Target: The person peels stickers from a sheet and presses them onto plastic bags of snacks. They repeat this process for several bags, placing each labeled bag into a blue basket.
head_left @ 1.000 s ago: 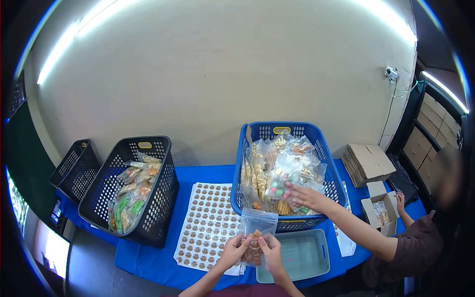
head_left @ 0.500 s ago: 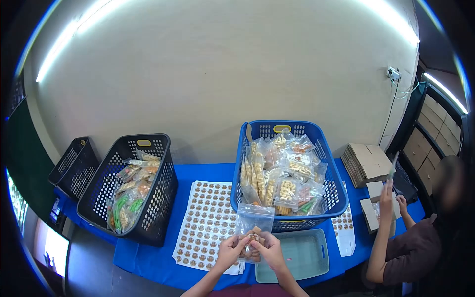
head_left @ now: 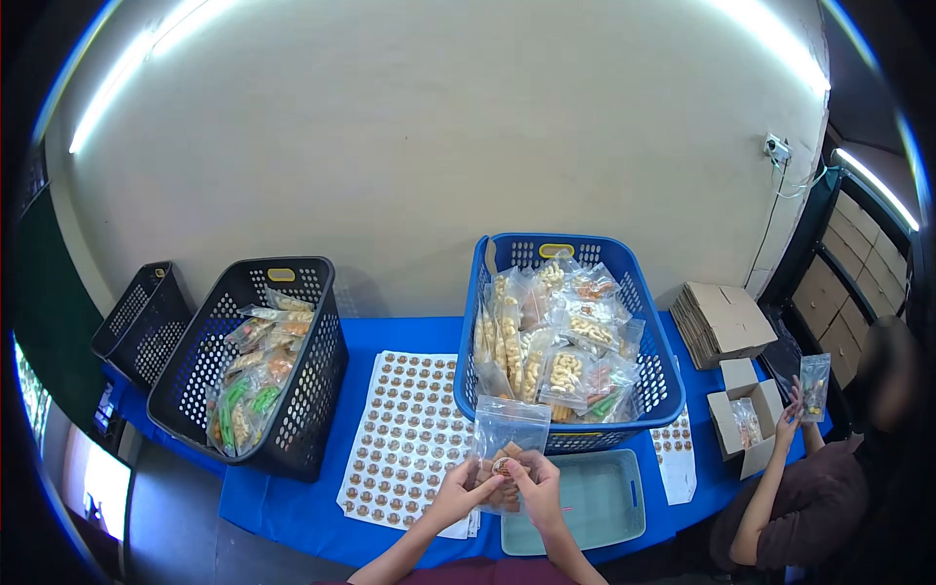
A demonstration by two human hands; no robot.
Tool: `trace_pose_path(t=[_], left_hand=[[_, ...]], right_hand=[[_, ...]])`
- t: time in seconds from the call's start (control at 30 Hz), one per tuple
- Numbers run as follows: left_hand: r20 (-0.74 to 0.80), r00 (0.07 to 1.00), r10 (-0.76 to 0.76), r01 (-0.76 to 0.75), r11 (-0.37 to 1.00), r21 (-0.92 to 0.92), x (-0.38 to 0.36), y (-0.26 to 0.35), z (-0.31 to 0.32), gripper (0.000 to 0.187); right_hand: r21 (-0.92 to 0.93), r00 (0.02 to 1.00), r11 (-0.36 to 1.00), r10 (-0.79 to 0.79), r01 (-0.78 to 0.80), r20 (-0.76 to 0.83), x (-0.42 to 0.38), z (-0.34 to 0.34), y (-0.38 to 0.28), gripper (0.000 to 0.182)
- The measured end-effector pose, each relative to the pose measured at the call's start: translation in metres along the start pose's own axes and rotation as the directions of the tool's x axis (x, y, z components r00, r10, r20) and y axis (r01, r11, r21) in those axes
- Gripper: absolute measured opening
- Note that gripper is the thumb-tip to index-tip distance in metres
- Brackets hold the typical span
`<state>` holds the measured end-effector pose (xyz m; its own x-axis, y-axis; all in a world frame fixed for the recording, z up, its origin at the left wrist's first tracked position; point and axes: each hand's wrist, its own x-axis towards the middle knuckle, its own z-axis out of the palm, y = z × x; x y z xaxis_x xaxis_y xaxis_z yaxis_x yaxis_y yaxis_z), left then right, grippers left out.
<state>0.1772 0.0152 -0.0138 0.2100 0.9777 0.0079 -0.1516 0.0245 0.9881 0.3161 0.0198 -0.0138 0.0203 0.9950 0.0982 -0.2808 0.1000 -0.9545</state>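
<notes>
both hands work at the near edge of the blue-covered table (head_left: 409, 336). the left hand (head_left: 456, 494) and right hand (head_left: 536, 490) are closed on a clear zip snack bag (head_left: 507, 451), held upright between them in front of the blue basket (head_left: 643, 322). the fingertips meet at the middle of the bag's front face, where a small round sticker (head_left: 501, 467) appears to be pressed on; its exact seating is too small to tell. the bag holds brown pieces in its lower part.

judged step: labelling the bag, at the pressing-down stage. the next move would call for smoothing the sticker flat with a thumb while the other hand keeps the bag taut, then a free hand for another sticker.

the sticker sheet (head_left: 405, 439) lies flat just left of the hands. a pale green tray (head_left: 624, 492) sits just right of them. a black basket (head_left: 322, 292) with filled bags stands far left. at the right, a co-worker's hand (head_left: 792, 417) holds up another bag beside a small carton (head_left: 726, 414).
</notes>
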Motion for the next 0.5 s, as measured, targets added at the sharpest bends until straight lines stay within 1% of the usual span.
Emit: trace_pose_path(t=[0.03,0.13,0.23,0.33,0.43,0.47,0.5], left_hand=[[0.023,1.000,-0.016,0.016,1.000,0.006,0.001,-0.001,0.000,0.026],[0.060,0.998,0.005,-0.007,0.999,0.032,0.004,-0.004,-0.001,0.025],[0.061,0.997,0.050,-0.055,0.994,0.092,0.004,-0.010,-0.005,0.026],[-0.072,0.997,0.001,0.000,1.000,0.016,0.006,-0.004,-0.007,0.023],[-0.099,0.991,0.087,-0.050,0.943,0.329,0.009,-0.003,-0.016,0.021],[-0.140,0.984,0.106,-0.071,0.969,0.239,0.008,0.000,-0.012,0.021],[-0.154,0.978,0.138,-0.096,0.964,0.249,0.008,-0.001,-0.012,0.021]], right_hand=[[-0.008,0.999,1.000,-0.014,0.014,-0.034,0.000,0.000,0.000,0.012],[0.024,0.998,1.000,0.008,-0.006,-0.056,-0.002,0.001,-0.001,0.009],[0.081,0.999,0.996,0.036,-0.033,-0.040,-0.004,0.001,-0.004,0.008],[-0.004,0.999,1.000,-0.025,0.026,0.034,-0.005,-0.002,0.004,0.012],[0.079,0.996,0.995,0.052,-0.058,0.078,-0.008,0.001,0.008,0.014],[0.086,0.995,0.994,0.053,-0.061,0.090,-0.008,0.004,0.006,0.015],[0.093,0.993,0.994,0.054,-0.064,0.103,-0.007,0.008,0.002,0.016]])
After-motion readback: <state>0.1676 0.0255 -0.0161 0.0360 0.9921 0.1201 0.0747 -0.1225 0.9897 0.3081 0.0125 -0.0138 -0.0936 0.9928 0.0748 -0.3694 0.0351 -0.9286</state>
